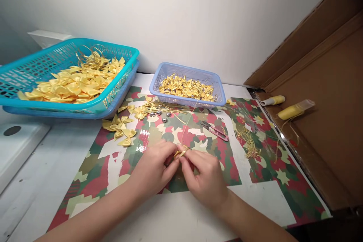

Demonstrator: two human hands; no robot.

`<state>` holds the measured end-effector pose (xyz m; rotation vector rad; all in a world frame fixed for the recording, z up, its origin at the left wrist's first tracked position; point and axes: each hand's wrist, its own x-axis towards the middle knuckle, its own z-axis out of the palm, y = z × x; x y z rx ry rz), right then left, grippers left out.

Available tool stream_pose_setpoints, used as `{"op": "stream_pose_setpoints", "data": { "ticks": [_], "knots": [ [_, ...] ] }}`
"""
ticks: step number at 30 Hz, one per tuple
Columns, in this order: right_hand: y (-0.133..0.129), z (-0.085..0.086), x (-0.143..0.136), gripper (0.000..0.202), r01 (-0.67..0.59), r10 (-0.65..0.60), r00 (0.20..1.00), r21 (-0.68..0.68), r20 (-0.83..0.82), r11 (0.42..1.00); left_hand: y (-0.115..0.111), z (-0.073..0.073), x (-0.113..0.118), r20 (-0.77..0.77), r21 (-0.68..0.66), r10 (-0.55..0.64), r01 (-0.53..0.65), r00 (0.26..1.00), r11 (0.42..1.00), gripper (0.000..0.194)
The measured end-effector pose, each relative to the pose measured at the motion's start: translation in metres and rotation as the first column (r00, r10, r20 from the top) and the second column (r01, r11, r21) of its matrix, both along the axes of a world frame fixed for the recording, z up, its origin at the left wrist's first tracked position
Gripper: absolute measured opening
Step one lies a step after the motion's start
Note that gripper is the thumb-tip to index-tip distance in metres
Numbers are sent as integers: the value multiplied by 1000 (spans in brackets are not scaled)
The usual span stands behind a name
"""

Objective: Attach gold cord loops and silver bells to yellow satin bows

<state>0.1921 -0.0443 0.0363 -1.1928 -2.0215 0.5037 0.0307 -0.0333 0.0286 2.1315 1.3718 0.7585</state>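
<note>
My left hand [159, 162] and my right hand [205, 174] meet over the camouflage-patterned sheet [224, 162], fingertips pinched together. Between them is a small yellow ribbon bow [181, 153], mostly covered by the fingers. A thin gold thread [185, 126] rises from the fingertips toward the small basket. Beyond the hands lie several small silver bells [164, 120] and a bundle of gold cords [167, 107]. To the right rests a pair of pink-handled thread snips [217, 132]. Loose yellow bows [124, 132] are spread to the left.
A turquoise basket [133, 55] heaped with yellow bows stands at the left, stacked on a blue one. A lilac basket [221, 87] at the back holds bows with gold cords. Thread scraps [251, 145] and two yellow thread spools [292, 111] are on the right, beside a cardboard wall [326, 121].
</note>
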Motion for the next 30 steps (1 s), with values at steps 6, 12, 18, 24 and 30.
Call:
{"op": "stream_pose_setpoints", "data": {
  "ticks": [6, 12, 18, 24, 30],
  "knots": [
    [11, 0, -1, 28, 211, -184, 955, -98, 234, 973, -2, -1, 5, -147, 87, -109, 123, 983, 989, 29],
    [18, -1, 2, 30, 99, -114, 993, -369, -19, 924, -4, -3, 5, -199, 167, -139, 173, 970, 971, 27],
    [16, 2, 2, 17, -77, -130, 903, -450, -410, 890, 0, 5, 0, 36, -59, -70, 72, 997, 996, 32],
    [14, 11, 15, 14, -128, -46, 790, -239, -612, 963, 5, 11, -7, 176, -254, 19, 27, 984, 967, 29],
    [19, 27, 32, 14, -217, 12, 578, -140, -816, 966, 9, 10, -10, 274, -266, -16, 91, 962, 960, 24]
  ]
}}
